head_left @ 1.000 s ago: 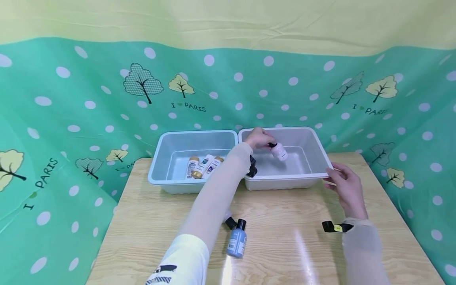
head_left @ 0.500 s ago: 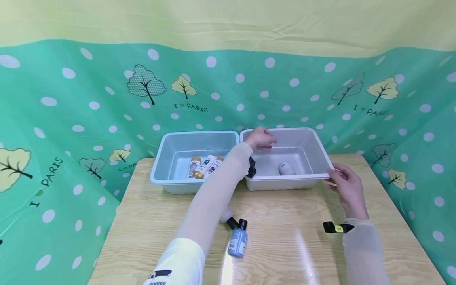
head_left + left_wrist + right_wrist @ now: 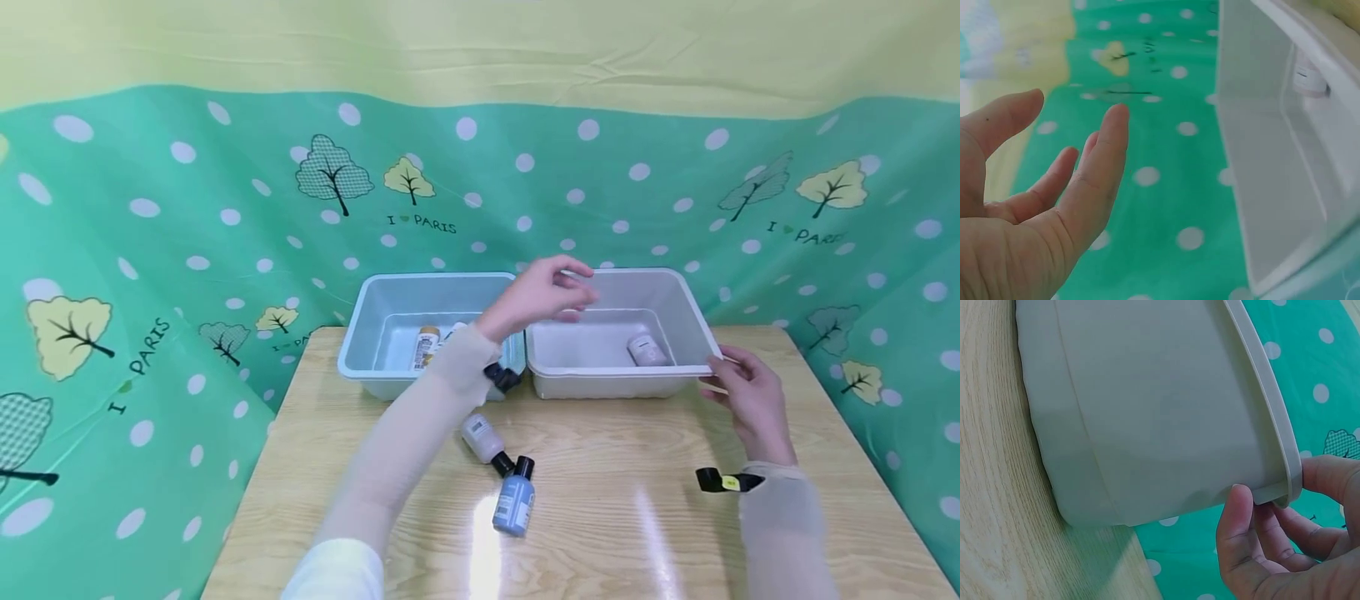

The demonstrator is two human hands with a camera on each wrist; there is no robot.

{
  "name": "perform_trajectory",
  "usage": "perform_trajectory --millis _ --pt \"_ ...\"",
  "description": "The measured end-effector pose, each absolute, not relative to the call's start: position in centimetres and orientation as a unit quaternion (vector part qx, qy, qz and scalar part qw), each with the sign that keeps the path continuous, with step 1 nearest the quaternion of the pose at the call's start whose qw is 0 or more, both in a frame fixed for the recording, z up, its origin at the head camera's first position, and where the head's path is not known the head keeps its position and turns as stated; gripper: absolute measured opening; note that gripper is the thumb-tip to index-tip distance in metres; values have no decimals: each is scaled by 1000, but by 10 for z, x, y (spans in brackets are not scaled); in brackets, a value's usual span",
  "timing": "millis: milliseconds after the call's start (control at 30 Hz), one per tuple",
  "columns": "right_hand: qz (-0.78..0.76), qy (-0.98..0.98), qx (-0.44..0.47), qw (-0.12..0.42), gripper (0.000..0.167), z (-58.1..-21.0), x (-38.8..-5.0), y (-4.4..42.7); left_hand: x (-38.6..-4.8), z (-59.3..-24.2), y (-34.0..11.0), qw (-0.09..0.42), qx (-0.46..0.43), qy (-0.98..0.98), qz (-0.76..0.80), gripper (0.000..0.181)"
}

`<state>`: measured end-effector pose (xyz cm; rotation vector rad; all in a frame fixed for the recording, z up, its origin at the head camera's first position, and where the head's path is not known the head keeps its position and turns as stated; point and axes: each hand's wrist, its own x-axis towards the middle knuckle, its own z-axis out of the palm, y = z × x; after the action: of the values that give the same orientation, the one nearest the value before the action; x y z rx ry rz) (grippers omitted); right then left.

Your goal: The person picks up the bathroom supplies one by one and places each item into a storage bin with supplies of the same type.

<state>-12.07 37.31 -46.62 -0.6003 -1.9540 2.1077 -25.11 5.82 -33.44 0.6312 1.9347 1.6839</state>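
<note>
My left hand point(image 3: 542, 292) hangs over the place where the two bins meet, fingers spread and holding nothing; the left wrist view shows the same bare hand point(image 3: 1054, 194). A pale bottle point(image 3: 647, 350) lies inside the grey-white bin point(image 3: 622, 372), near its front right corner, and shows in the left wrist view as a pale bottle point(image 3: 1310, 78). With my right hand point(image 3: 752, 400) I pinch that bin's front right corner. In the right wrist view, thumb and fingers of the right hand point(image 3: 1291, 531) grip the rim of the bin point(image 3: 1166, 412).
Left of it stands a light blue bin point(image 3: 375, 379) with gold-capped bottles point(image 3: 426, 346), partly hidden by my left arm. On the wooden table point(image 3: 600, 492) lie a pale bottle with a black cap point(image 3: 482, 439) and a blue bottle point(image 3: 514, 503). A green curtain hangs behind.
My left hand has let go of the pale bottle, which dropped into the grey-white bin, then lifted and moved left. The view has shifted slightly. My right hand keeps its grip on the corner.
</note>
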Motion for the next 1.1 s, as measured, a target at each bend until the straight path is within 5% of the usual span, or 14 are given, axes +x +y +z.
perform_trajectory --millis 367,567,1100 --pt "700 -671 -226 95 53 -468 -121 373 -168 -358 -31 152 285 755 570 37" --pt "702 -670 -225 91 56 -468 -121 372 -132 -391 -70 146 250 768 571 37" --pt "708 -658 -241 91 53 -468 -122 370 -102 -485 -112 141 109 788 590 48"
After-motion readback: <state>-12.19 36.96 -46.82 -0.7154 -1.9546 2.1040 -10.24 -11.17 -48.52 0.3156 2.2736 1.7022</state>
